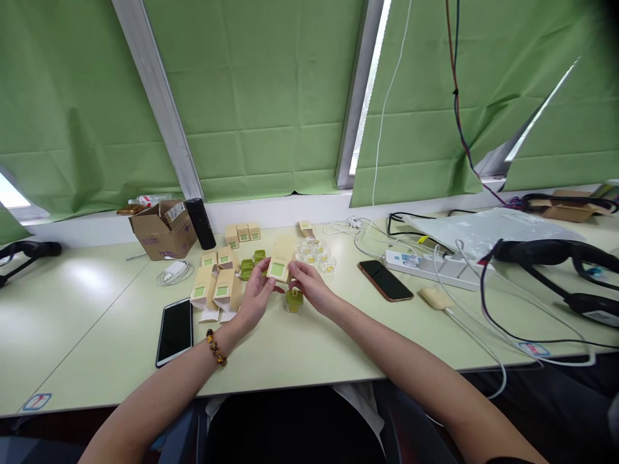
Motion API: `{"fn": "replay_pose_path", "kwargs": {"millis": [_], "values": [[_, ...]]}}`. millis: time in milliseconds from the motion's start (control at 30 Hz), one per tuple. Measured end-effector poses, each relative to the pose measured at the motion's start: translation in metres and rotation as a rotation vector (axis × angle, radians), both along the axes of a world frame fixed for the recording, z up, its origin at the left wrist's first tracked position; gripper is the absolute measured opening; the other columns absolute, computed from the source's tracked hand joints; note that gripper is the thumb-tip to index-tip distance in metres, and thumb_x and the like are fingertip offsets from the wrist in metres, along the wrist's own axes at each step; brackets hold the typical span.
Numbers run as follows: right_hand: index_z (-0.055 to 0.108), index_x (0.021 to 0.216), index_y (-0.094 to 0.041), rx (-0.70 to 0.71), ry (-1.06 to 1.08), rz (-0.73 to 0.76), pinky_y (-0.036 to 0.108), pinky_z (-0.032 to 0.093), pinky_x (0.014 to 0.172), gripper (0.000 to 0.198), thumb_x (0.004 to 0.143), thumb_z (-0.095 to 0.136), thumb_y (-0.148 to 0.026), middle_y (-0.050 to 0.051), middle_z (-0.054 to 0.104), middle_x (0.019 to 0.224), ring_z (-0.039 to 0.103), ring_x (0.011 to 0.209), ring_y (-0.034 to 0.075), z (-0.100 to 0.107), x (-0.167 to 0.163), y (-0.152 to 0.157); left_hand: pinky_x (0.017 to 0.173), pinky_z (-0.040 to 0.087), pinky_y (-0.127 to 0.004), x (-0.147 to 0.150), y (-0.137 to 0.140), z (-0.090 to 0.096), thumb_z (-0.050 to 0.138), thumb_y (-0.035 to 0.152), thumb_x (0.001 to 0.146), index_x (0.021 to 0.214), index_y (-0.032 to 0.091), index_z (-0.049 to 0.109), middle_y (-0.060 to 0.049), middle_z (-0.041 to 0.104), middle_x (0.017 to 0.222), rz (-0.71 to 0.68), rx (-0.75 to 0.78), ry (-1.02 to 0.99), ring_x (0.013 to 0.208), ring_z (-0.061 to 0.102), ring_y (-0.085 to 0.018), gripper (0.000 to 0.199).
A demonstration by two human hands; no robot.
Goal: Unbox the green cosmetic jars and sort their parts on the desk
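Note:
Between my two hands is a cream cardboard box [279, 261] with a green window, lifted a little above the table. My left hand [256, 289] grips its left side, and the fingers of my right hand [309, 283] close on its right edge. Just below it stands a small clear jar with a green lid [294, 301]. Several green lids [247, 265] lie behind my left hand. A cluster of clear jars with yellow bits [315, 253] sits behind my right hand. Two cream boxes with flaps out [215, 290] lie left of my left hand.
A white phone [175, 332] lies left of my forearm, a dark phone [385, 280] to the right. Further right are a power strip [430, 267], loose cables and black glasses [556, 264]. At the back left stand a brown carton [164, 232] and a black cylinder [200, 223].

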State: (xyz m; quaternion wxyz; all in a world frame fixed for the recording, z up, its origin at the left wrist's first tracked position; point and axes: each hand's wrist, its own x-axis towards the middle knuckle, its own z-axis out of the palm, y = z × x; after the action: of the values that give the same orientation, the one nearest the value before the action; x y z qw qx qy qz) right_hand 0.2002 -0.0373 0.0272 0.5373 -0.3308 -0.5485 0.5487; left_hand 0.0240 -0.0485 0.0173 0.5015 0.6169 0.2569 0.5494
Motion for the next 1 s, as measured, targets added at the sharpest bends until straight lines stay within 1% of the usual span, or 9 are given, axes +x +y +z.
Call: {"fn": "replay_pose_path", "kwargs": {"millis": [167, 300, 467, 567, 633, 733, 800, 900, 1000], "values": [[0.074, 0.097, -0.022, -0.005, -0.013, 0.008, 0.028, 0.047, 0.065, 0.053, 0.082, 0.074, -0.072, 0.005, 0.073, 0.098, 0.059, 0.08, 0.017, -0.005, 0.0, 0.002, 0.085, 0.06, -0.036, -0.002, 0.003, -0.003, 0.07, 0.043, 0.095, 0.138, 0.023, 0.051, -0.013, 0.053, 0.143, -0.005, -0.002, -0.007, 0.108, 0.063, -0.023, 0.051], [0.074, 0.1, -0.022, 0.062, -0.079, -0.03, 0.03, 0.049, 0.068, 0.053, 0.082, 0.075, -0.072, 0.005, 0.074, 0.099, 0.06, 0.078, 0.017, -0.007, 0.001, 0.004, 0.084, 0.06, -0.036, -0.002, 0.001, -0.001, 0.07, 0.039, 0.093, 0.133, 0.023, 0.051, -0.012, 0.054, 0.139, 0.002, -0.026, -0.024, 0.105, 0.062, -0.021, 0.047], [0.074, 0.105, -0.024, 0.104, -0.049, -0.006, 0.037, 0.057, 0.084, 0.053, 0.078, 0.08, -0.069, 0.006, 0.077, 0.107, 0.07, 0.092, 0.024, -0.005, -0.001, 0.001, 0.085, 0.056, -0.034, -0.001, -0.003, 0.004, 0.071, 0.027, 0.086, 0.127, 0.023, 0.049, -0.009, 0.058, 0.131, 0.013, -0.085, -0.069, 0.106, 0.061, -0.021, 0.047], [0.075, 0.106, -0.024, 0.108, -0.018, -0.013, 0.04, 0.058, 0.09, 0.054, 0.074, 0.085, -0.067, 0.007, 0.078, 0.108, 0.071, 0.097, 0.026, -0.005, -0.002, 0.001, 0.086, 0.054, -0.032, -0.001, -0.002, 0.003, 0.071, 0.02, 0.08, 0.122, 0.023, 0.049, -0.007, 0.06, 0.122, 0.037, -0.091, -0.082, 0.108, 0.061, -0.021, 0.048], [0.075, 0.105, -0.024, 0.108, -0.022, -0.034, 0.039, 0.057, 0.087, 0.054, 0.074, 0.084, -0.067, 0.006, 0.078, 0.105, 0.071, 0.094, 0.025, -0.006, -0.002, 0.002, 0.089, 0.053, -0.032, 0.0, -0.001, 0.001, 0.071, 0.015, 0.075, 0.122, 0.024, 0.049, -0.007, 0.061, 0.121, 0.033, -0.07, -0.083, 0.112, 0.061, -0.022, 0.053], [0.076, 0.102, -0.023, 0.101, -0.053, -0.068, 0.034, 0.055, 0.078, 0.052, 0.079, 0.079, -0.069, 0.006, 0.078, 0.102, 0.068, 0.086, 0.022, -0.006, 0.0, 0.004, 0.093, 0.053, -0.035, 0.001, 0.0, -0.004, 0.071, 0.011, 0.068, 0.128, 0.025, 0.048, -0.008, 0.059, 0.13, -0.017, -0.019, -0.091, 0.122, 0.059, -0.026, 0.066], [0.077, 0.101, -0.023, 0.092, -0.053, -0.076, 0.033, 0.053, 0.075, 0.051, 0.081, 0.077, -0.069, 0.006, 0.078, 0.1, 0.066, 0.084, 0.02, -0.006, 0.001, 0.005, 0.095, 0.053, -0.037, 0.001, 0.0, -0.007, 0.071, 0.013, 0.069, 0.133, 0.026, 0.046, -0.01, 0.057, 0.138, -0.045, 0.011, -0.084, 0.128, 0.057, -0.028, 0.069], [0.077, 0.099, -0.022, 0.08, -0.032, -0.063, 0.031, 0.05, 0.072, 0.049, 0.081, 0.078, -0.068, 0.006, 0.078, 0.099, 0.065, 0.083, 0.019, -0.006, 0.002, 0.005, 0.098, 0.052, -0.039, 0.0, -0.001, -0.009, 0.072, 0.02, 0.08, 0.138, 0.026, 0.044, -0.011, 0.059, 0.139, -0.029, 0.062, -0.018, 0.127, 0.059, -0.028, 0.065], [0.077, 0.099, -0.022, 0.074, -0.022, -0.052, 0.03, 0.048, 0.072, 0.049, 0.08, 0.08, -0.067, 0.005, 0.077, 0.099, 0.065, 0.083, 0.018, -0.006, 0.002, 0.005, 0.102, 0.051, -0.042, -0.002, -0.001, -0.01, 0.073, 0.029, 0.089, 0.141, 0.025, 0.044, -0.013, 0.06, 0.139, 0.1, 0.14, 0.113, 0.123, 0.063, -0.027, 0.06]]}}
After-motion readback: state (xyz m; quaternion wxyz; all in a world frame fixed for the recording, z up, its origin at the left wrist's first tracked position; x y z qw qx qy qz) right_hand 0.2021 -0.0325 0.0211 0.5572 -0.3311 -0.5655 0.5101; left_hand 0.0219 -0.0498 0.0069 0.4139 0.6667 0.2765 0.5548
